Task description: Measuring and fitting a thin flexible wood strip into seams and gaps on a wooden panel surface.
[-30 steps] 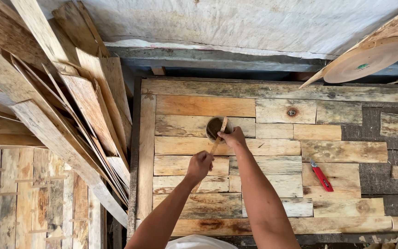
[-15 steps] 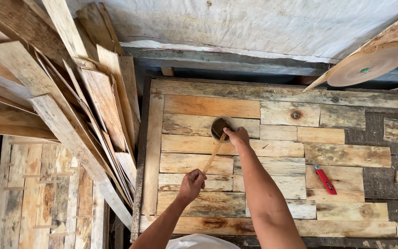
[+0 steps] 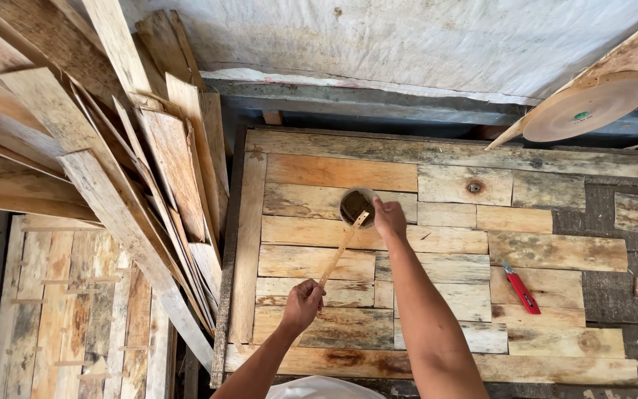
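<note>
- At the far left, a low slatted wooden panel [image 3: 60, 310] lies flat, partly under a heap of loose planks [image 3: 112, 162] that lean and overlap above it, their long edges slanting down toward the bench
- The bench [image 3: 319, 174] is a top pieced together from short boards of pale, orange and grey wood, with a plank border down its left side
- The left hand [image 3: 303, 304] is closed in a fist around the lower end of a thin wooden stick [image 3: 342, 250], over the lower boards of the bench
- The stick runs up and to the right from that fist; its upper end rests at the rim of a small round container [image 3: 356, 205] holding something dark, and whether the tip dips into the contents cannot be told
- The container stands on the bench, in the second row of boards from the back, a little left of the middle
- The right hand [image 3: 389, 219] is curled against the container's right side, fingers touching its rim
- Further right, a red-handled utility knife [image 3: 520, 288] lies on the bench, well apart from both hands
- At the upper right, a round wooden disc [image 3: 588, 107] with a green centre sits against a slanting board
</note>
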